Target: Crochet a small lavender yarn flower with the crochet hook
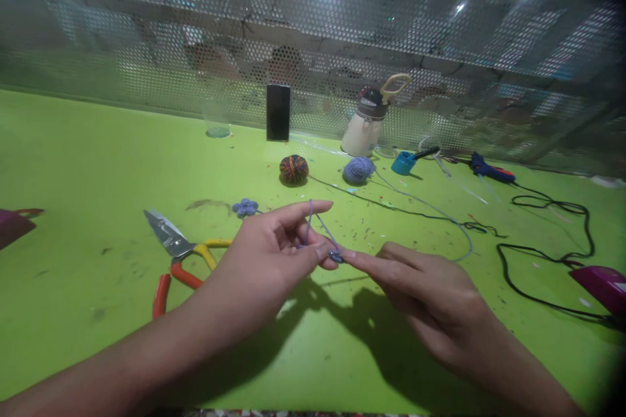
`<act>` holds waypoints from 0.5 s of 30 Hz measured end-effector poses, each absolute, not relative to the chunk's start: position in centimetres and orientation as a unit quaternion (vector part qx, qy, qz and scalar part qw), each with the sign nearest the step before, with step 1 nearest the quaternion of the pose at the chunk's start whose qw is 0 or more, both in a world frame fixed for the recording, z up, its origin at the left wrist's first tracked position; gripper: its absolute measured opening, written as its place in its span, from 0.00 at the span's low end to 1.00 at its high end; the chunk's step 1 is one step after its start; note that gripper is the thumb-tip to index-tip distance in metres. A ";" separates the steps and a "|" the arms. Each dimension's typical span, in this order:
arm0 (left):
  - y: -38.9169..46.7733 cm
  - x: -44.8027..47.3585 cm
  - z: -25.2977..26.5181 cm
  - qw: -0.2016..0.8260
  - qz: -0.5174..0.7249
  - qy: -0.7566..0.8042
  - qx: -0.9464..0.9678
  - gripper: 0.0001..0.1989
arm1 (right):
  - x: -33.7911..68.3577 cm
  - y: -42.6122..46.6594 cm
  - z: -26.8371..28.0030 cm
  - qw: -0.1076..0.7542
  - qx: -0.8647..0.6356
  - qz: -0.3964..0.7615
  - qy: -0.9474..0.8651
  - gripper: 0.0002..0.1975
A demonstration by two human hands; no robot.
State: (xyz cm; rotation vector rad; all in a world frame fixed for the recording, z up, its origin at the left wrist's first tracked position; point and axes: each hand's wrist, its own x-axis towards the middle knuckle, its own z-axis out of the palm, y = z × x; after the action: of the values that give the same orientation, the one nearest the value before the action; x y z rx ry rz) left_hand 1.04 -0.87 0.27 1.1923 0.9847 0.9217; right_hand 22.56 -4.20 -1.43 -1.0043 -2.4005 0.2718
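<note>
My left hand (278, 251) pinches a small purple yarn piece (335, 255) between thumb and fingers. From it, a strand of purple yarn (325, 228) runs up and over my raised left index finger. My right hand (430, 287) meets the piece from the right, its index fingertip touching or nearly touching it. The right fingers are closed, and whatever they hold is hidden; a thin straight shadow lies below. Farther back sits the purple yarn ball (358, 170), its strand curving toward my right hand. Beyond my left hand lies a purple crocheted flower (245, 208).
Scissors (180, 251) with yellow and orange handles lie open by my left forearm. A multicoloured yarn ball (294, 170), phone (278, 113), clear cup (218, 120), bottle (364, 124), blue pot (403, 163) and glue gun (491, 169) stand or lie behind. A black cord (503, 273) loops at right.
</note>
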 end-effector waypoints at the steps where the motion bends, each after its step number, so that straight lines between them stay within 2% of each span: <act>1: -0.9 1.1 0.3 0.615 0.403 0.432 0.522 0.27 | 22.6 -4.2 -1.4 0.259 -0.371 0.095 -0.887 0.27; 9: -1.2 1.1 0.5 0.571 0.402 0.453 0.555 0.26 | 22.4 -4.6 -1.4 0.255 -0.377 0.075 -0.887 0.26; 15: -1.2 1.1 0.5 0.575 0.404 0.453 0.549 0.27 | 22.2 -4.7 -1.3 0.247 -0.384 0.048 -0.889 0.29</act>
State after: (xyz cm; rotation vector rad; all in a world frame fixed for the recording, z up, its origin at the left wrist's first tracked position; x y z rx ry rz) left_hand 1.10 -1.20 0.47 1.2856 1.0600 0.9463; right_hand 22.18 -4.67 -1.31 -1.0464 -2.4235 0.1308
